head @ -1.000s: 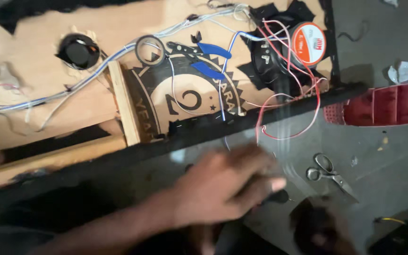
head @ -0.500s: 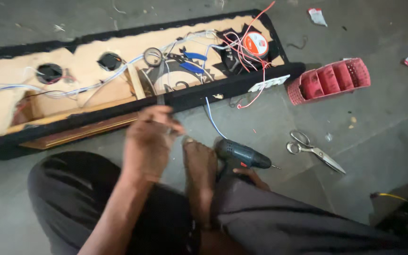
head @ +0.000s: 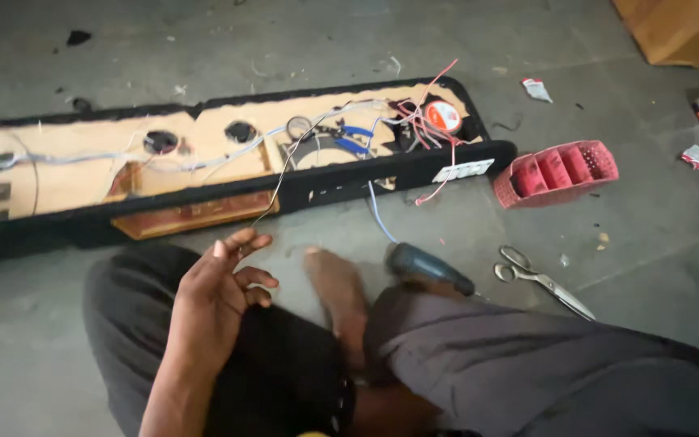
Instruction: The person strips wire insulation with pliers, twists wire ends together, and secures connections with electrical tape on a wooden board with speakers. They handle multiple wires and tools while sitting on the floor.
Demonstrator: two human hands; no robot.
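A thin pale wire (head: 278,180) runs taut from the open back of the long black-edged wooden speaker panel (head: 204,166) down to the left hand (head: 216,295), pinched between thumb and forefinger just in front of the knee; the other fingers curl loosely. The step in hand looks like drawing this lead out of the wiring. The next move, by my judgement, calls for a steady pull along the wire's line so it does not snag on the red and white wire bundle (head: 418,125) at its far end, up and right of the hand. The right hand is out of view. Right of the hand, past the bare foot (head: 337,283), lie a dark teal drill (head: 426,267), steel scissors (head: 540,277) and, farther off, a red plastic basket (head: 556,171).
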